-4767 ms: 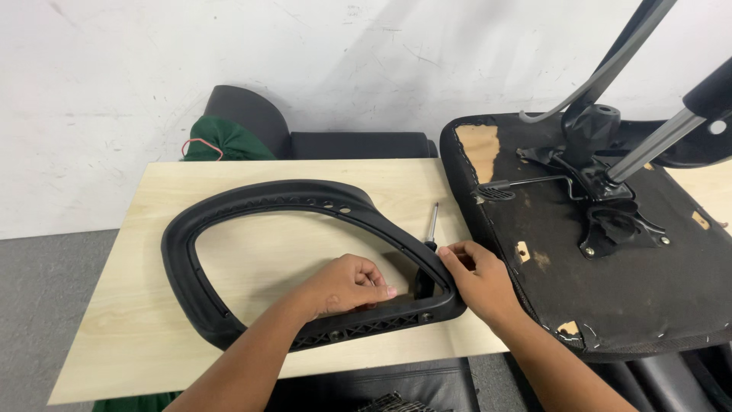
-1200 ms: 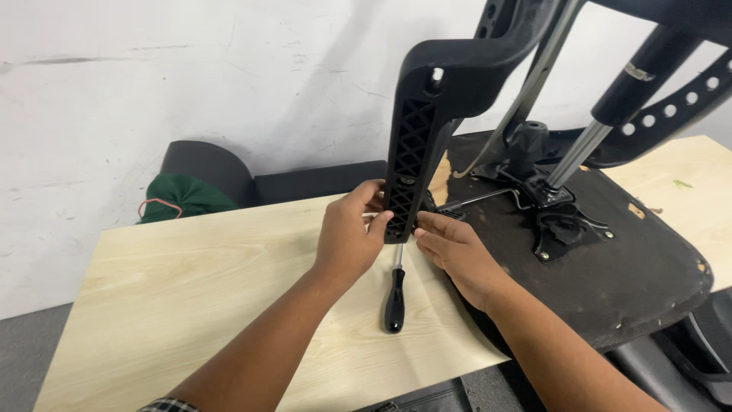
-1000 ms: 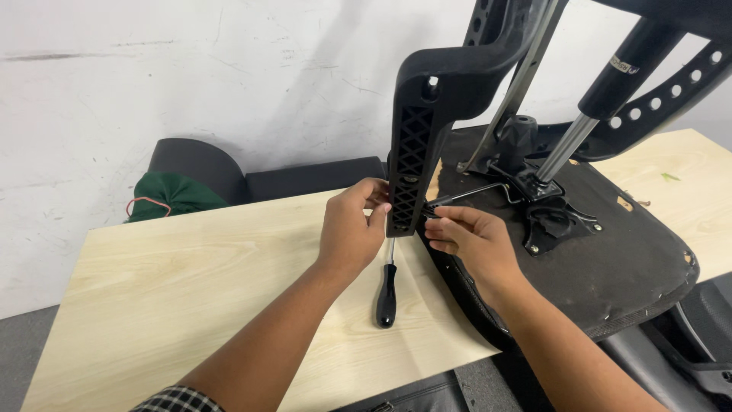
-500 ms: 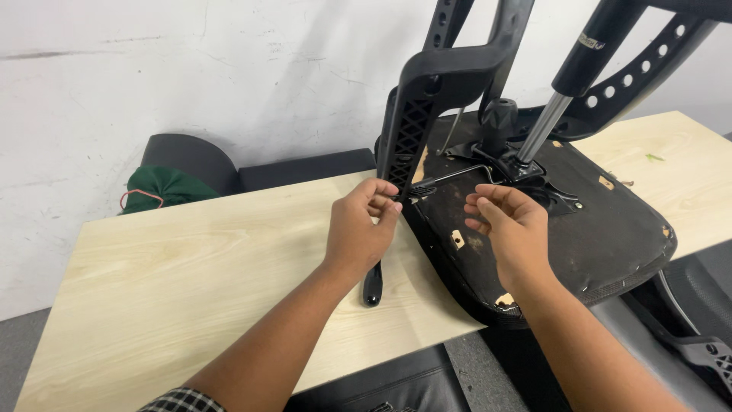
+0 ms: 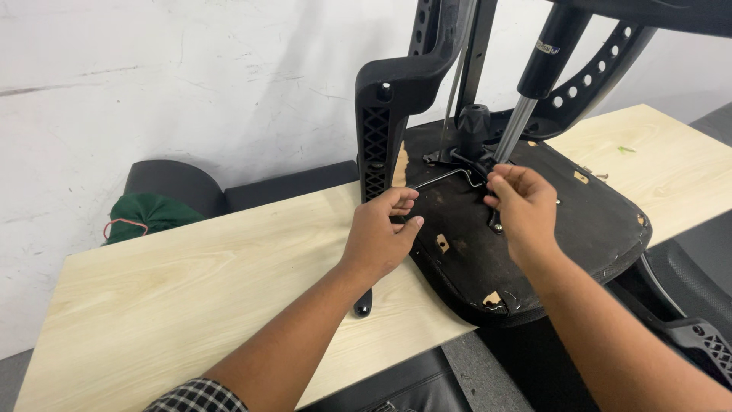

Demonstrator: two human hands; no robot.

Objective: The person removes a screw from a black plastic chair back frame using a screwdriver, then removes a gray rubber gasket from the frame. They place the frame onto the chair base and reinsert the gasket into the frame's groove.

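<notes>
Upside-down chair seat (image 5: pixel 579 229) sits on the light wood table (image 5: pixel 191 282), underside up, w/ the metal mechanism (image 5: pixel 469 156) & gas cylinder (image 5: pixel 534 84) sticking up from its middle. Black plastic frame piece (image 5: pixel 385 122) stands upright right at the seat's left edge. Left hand (image 5: pixel 377 240) is curled around the bottom of that frame, fingers wrapped, holding it up. Right hand (image 5: pixel 522 206) is over the seat just right of the mechanism, fingertips pinched narrow, can't tell if there's anything in them tbh. Screwdriver (image 5: pixel 363 305) lies on the table just left of the seat, mostly hidden under the left wrist, only the black handle end shows. Green bag (image 5: pixel 145 214) is well left of the seat, behind the table.
</notes>
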